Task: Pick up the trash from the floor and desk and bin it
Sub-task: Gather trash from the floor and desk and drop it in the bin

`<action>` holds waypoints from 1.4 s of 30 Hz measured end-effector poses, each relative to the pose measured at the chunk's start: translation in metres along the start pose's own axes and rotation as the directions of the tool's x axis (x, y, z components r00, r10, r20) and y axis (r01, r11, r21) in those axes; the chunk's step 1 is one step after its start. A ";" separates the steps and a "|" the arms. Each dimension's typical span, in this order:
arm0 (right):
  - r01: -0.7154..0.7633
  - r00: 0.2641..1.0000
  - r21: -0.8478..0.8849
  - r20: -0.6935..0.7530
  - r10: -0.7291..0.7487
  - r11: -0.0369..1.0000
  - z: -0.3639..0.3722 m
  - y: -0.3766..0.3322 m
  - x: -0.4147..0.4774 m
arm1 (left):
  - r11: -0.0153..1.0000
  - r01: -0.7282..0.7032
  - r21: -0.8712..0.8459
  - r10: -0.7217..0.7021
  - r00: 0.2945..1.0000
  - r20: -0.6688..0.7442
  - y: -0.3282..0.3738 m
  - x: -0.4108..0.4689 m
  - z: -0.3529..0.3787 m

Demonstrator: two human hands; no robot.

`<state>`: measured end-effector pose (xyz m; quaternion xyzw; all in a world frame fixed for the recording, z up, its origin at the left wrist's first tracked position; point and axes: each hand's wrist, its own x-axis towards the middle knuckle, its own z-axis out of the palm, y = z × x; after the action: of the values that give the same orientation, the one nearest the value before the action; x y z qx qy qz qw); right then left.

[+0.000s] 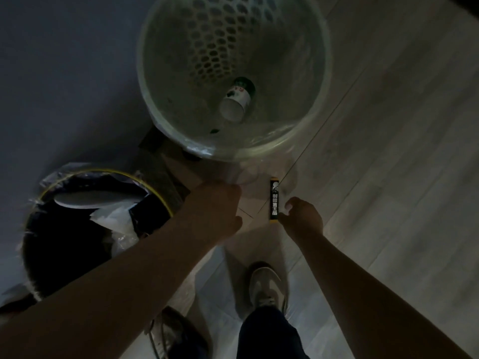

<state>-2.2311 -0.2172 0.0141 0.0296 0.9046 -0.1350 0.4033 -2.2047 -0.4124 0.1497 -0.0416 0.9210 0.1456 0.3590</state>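
A white perforated bin [321, 73] with a clear liner stands on the floor ahead of me. A paper cup [234, 104] and a green object [246, 85] lie at its bottom. My right hand [303, 218] pinches the lower end of a black stick packet [274, 195] with yellow ends and white print, just in front of the bin's near rim. My left hand [215, 208] is curled, and it seems to grip a faint clear plastic piece [246, 174] that reaches toward the bin. The light is dim.
A second bin [155, 195] with a yellow rim and a black liner stands at the left, holding crumpled white paper [114, 218]. A grey wall runs along the left. My shoe [265, 286] is on the pale wood floor [388, 177] below my hands.
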 end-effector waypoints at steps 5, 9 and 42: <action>0.012 0.998 0.000 -0.067 -0.012 1.000 0.032 -0.002 0.026 | 0.998 -0.020 0.062 0.023 0.999 -0.044 -0.007 0.015 0.013; -0.038 0.990 0.034 -0.138 0.042 0.999 0.053 -0.003 0.033 | 0.999 -0.039 0.021 0.040 0.997 -0.071 -0.008 0.019 0.021; 0.342 0.937 -0.044 -0.052 -0.345 0.938 -0.135 -0.153 -0.296 | 0.973 0.163 -0.162 -0.204 0.937 -0.285 -0.047 -0.267 -0.113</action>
<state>-2.1537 -0.3118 0.3524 -0.1317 0.9096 -0.1868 0.3471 -2.0727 -0.4982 0.3975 -0.1733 0.9447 0.1657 0.2237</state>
